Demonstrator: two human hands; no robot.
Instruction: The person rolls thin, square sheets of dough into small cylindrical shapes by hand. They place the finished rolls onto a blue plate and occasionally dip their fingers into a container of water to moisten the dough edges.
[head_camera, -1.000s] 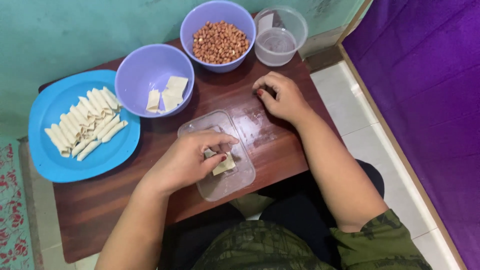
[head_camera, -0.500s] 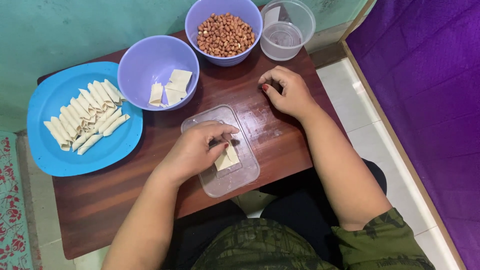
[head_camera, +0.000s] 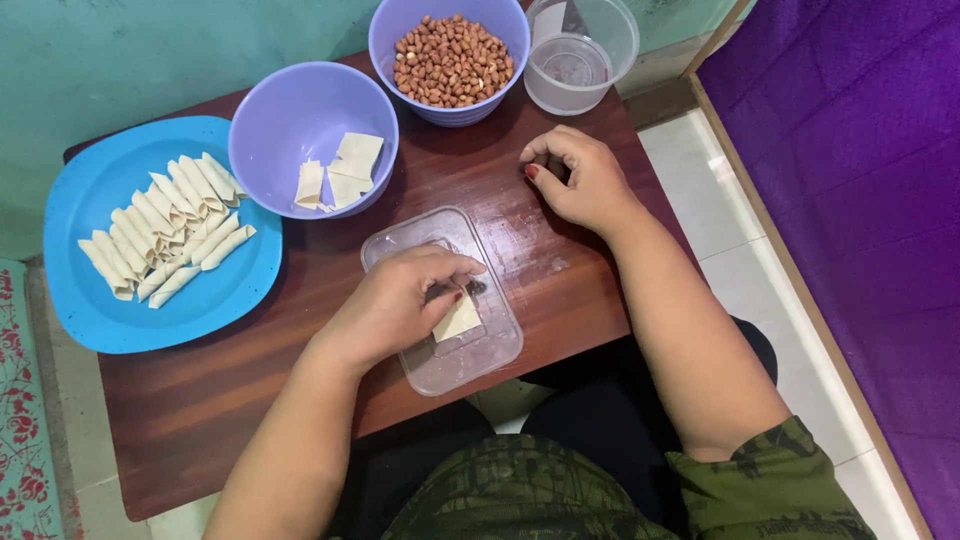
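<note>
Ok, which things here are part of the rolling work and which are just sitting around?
In the job:
left hand pressing the pale dough square
clear plastic lid under it
right hand, fingers curled, on the wooden table
purple bowl of dough squares
purple bowl of peanuts
blue plate of rolled pieces

Lying about:
clear plastic container
floral mat

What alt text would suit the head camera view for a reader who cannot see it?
A person's left hand presses a pale square dough wrapper onto a clear plastic lid on a brown wooden table; the right hand rests curled nearby.
</note>
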